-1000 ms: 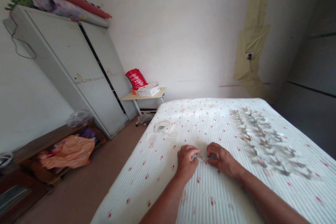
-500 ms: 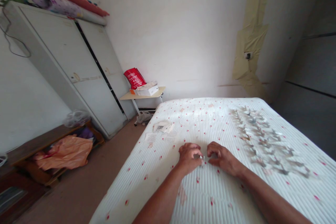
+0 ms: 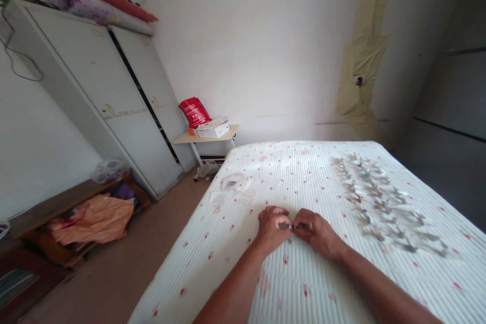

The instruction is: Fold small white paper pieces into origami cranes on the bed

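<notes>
Both hands are close together over a white ribbed mattress [image 3: 235,273] with red dots. My left hand [image 3: 274,228] has thumb and fingers pinched on a small pale object [image 3: 291,229], too small to make out. From the right, my right hand [image 3: 313,230] meets it, fingertips pinched at the same spot; whatever they grip is hidden. To the right, several small greyish-white pieces [image 3: 391,202] lie in rows on the mattress. Beyond my left hand lie a clear plastic packet [image 3: 236,182] and printed paper slips [image 3: 246,197].
A small table [image 3: 184,138] with a red bag [image 3: 195,112] and a white box [image 3: 213,130] stands beyond the mattress. A grey cabinet [image 3: 87,76] is at the left, near a low wooden shelf [image 3: 56,207] with orange cloth [image 3: 98,220].
My right hand has moved left and its fingers have closed, meeting the fingertips of my left hand. My left hand has barely moved.
</notes>
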The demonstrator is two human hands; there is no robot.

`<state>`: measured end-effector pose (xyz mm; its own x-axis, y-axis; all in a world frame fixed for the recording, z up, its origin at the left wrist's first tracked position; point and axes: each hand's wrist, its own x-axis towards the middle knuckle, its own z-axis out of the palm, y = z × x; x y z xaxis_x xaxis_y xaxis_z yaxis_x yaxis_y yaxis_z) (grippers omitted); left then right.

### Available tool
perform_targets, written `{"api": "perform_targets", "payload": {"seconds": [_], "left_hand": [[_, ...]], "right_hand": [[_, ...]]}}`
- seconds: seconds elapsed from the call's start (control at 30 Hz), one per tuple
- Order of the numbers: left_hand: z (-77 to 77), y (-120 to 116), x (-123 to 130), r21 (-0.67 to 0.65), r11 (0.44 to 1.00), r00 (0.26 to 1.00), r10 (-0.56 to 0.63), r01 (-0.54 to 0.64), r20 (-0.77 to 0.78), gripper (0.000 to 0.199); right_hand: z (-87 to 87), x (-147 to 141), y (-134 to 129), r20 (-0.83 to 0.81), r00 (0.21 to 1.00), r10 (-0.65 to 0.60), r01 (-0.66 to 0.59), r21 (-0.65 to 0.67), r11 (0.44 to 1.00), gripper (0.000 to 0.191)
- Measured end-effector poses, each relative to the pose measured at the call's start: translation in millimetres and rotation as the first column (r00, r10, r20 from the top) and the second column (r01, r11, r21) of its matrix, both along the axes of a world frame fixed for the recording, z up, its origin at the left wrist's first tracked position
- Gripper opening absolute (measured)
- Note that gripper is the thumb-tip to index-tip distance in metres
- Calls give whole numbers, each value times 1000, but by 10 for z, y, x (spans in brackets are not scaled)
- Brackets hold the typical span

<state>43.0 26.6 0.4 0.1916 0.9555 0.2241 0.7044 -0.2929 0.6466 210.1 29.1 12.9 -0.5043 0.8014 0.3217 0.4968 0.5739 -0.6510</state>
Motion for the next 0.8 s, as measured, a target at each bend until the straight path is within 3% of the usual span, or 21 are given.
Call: {"api": "perform_targets", "payload": {"seconds": [0.23, 0.8], "left_hand": [[-29, -21, -29, 80, 997, 996, -16, 8, 90, 12], [-86, 3, -73, 95, 995, 987, -49, 35, 155, 16]], "right_hand": [[24, -26, -22, 49, 999, -14, 12, 29, 1000, 14], [-31, -62, -19, 116, 991, -63, 55, 70, 996, 14]]}}
